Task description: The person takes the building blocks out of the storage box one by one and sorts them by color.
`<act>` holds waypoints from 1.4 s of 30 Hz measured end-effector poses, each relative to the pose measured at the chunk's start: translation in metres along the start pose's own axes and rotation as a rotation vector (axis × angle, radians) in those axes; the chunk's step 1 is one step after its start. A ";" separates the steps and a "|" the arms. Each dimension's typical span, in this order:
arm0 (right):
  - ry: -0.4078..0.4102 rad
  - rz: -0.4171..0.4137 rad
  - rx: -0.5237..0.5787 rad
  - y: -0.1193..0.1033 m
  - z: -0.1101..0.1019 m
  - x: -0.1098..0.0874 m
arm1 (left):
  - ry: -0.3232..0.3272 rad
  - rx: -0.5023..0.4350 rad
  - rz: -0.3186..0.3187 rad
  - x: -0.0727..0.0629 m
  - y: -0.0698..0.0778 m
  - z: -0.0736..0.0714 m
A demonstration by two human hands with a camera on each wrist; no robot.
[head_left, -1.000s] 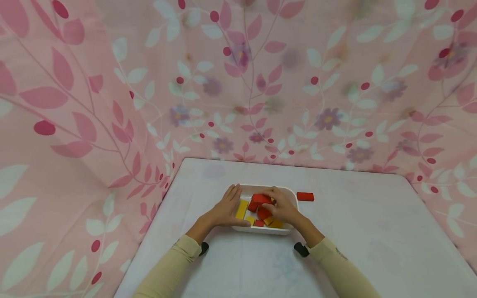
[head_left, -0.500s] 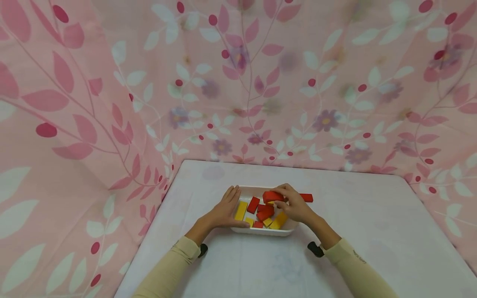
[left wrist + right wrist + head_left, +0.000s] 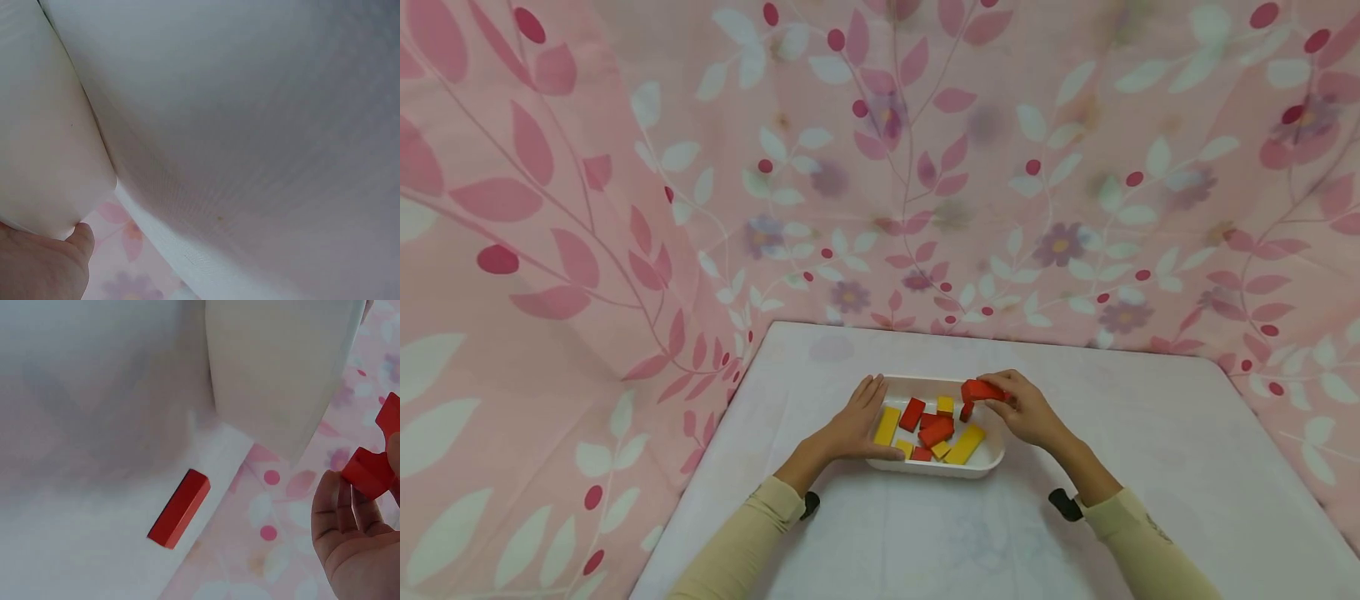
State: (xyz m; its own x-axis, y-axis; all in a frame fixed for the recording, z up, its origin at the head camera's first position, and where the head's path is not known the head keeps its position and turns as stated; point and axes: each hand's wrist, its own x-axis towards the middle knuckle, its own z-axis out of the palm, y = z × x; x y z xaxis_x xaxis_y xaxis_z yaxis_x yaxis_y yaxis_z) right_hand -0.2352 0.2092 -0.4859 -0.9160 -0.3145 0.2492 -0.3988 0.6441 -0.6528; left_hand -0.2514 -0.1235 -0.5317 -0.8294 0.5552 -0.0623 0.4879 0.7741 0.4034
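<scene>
The right hand [image 3: 1028,412] pinches a red notched block [image 3: 982,390] between thumb and fingers above the right end of the white tray [image 3: 925,468]. In the right wrist view the block's inner edge is hollowed, like a small arch. A small red part [image 3: 966,411] shows just below it in the head view; whether it belongs to the same block or to another cannot be told.

The left hand [image 3: 853,421] is spread wide over the tray's left end, its fingers straight at the far side and its thumb along the near rim.

The block looks like painted wood or hard plastic, so it should be light, stiff and hard to damage. Its smooth-looking faces may slip a little, and one end could tip if the pinch sits far off centre. The surest hold is probably across two opposite flat faces near the middle, with a fingertip in the hollow if needed.

The tray appears thin-walled and light; it would likely slide on the bench [image 3: 1150,467] if knocked, which makes the braced left hand useful. Inside, a long yellow block [image 3: 965,444] offers easy long sides to pinch, while the heaped red blocks [image 3: 936,429] leave less room for fingers. A red bar [image 3: 179,509] lies flat on the bench beyond the tray's wall.
</scene>
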 end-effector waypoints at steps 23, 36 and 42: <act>0.086 0.137 -0.093 0.065 -0.047 -0.017 | -0.009 0.009 0.010 0.002 -0.001 -0.002; -0.020 0.253 -0.182 0.106 -0.052 -0.027 | -0.026 0.003 -0.019 0.001 0.000 0.002; -0.069 0.286 -0.184 0.117 -0.051 -0.028 | -0.019 -0.001 -0.027 0.002 -0.001 0.001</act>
State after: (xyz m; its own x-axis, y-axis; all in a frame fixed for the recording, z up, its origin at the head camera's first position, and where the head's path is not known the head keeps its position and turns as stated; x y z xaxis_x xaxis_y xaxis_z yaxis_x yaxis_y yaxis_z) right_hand -0.2586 0.3292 -0.5329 -0.9891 -0.1455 0.0219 -0.1337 0.8262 -0.5473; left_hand -0.2529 -0.1228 -0.5333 -0.8366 0.5403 -0.0907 0.4656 0.7885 0.4020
